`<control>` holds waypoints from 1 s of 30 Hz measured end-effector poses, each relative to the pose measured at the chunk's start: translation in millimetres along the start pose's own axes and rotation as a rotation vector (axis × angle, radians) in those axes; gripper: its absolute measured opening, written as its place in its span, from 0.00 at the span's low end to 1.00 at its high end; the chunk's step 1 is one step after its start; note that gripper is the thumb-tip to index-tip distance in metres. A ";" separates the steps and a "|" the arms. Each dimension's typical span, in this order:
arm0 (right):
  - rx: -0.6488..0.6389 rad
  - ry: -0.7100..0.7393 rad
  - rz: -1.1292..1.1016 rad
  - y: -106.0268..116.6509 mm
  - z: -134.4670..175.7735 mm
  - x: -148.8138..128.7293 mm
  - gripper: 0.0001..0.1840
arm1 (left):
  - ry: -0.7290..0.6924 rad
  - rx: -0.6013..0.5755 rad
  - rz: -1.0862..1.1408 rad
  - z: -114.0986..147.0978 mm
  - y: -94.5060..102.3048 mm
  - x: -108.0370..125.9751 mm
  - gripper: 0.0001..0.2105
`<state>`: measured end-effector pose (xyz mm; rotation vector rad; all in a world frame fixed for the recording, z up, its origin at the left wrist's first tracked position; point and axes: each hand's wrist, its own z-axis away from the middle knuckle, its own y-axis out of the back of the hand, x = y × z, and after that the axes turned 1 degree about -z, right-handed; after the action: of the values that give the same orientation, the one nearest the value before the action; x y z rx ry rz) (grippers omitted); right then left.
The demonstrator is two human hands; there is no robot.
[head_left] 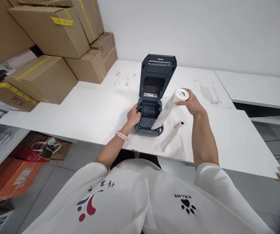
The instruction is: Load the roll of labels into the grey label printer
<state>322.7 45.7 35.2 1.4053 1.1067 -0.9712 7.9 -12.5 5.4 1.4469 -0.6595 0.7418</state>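
A dark grey label printer (147, 123) stands on the white table with its lid (166, 76) raised and its roll bay exposed. My left hand (133, 115) grips the printer's left side, fingers bent over the wall of the bay. To the right of the lid, my right hand (190, 100) holds a white label roll (179, 94) above the table. A loose strip (165, 113) hangs from this roll down to the printer's front right. Just right of the printer, a small, nearly bare roll core (179, 124) with a curling paper tail lies on the table.
Cardboard boxes (49, 29) with yellow tape are stacked at the left end of the white table (101, 113). A white wall rises behind it. Another white table section (256, 87) adjoins at the right. An orange box (10, 178) sits on the floor at lower left.
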 end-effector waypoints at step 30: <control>-0.538 0.308 0.760 -99.4 36.6 -84.8 0.26 | 0.028 0.024 0.056 0.1 -2.1 -2.5 0.33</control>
<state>206.1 1.4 88.4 1.3646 0.8398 0.0891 8.0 -12.7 2.1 1.4418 -0.6743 0.8145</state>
